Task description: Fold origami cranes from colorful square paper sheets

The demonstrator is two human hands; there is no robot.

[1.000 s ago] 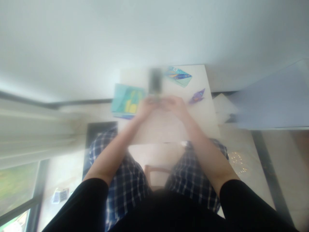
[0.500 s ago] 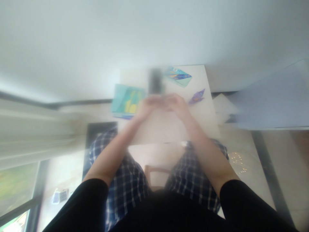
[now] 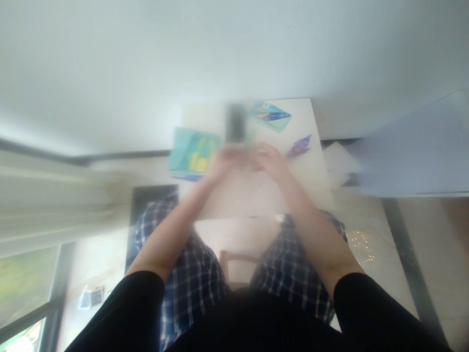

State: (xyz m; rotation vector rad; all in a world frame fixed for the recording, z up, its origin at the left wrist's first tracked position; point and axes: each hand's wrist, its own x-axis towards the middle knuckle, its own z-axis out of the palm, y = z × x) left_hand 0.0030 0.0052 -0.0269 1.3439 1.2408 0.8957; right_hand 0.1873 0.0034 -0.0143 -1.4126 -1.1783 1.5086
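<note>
Window (image 3: 27, 278): stood at the far left, with blurred green showing through its pane.
Curtain (image 3: 47, 205): hung in pale folds near the window.
Boxy thing (image 3: 91, 297): sat on the pale floor (image 3: 95, 256), small, its printed faces too blurred to read.
Teal stack (image 3: 183, 144): lay by the left edge of the white surface (image 3: 311, 181), a yellow pattern on top and a strip of purple-blue peeking out underneath.
Left hand (image 3: 225, 160): came in over the surface just beside the stack, fingers turned inward toward the other; blur hid whether it clasped anything.
Dark object (image 3: 235, 122): showed as a grey block just beyond the fingertips, too smeared to identify.
Greenish thing (image 3: 251, 138): was a faint smear at the fingertips, between the two hands and just right of the dark object; whether they gripped it could not be told.
Right hand (image 3: 268, 157): faced the left one closely, fingers curled; whether the two touched was unclear.
Blue folded paper (image 3: 273, 116): lay pointed toward the right, near the far edge.
Purple folded paper (image 3: 300, 146): rested right of the hands, its ends pointed.
Lilac panel (image 3: 414, 151): stood well apart, beyond the surface's right edge.
</note>
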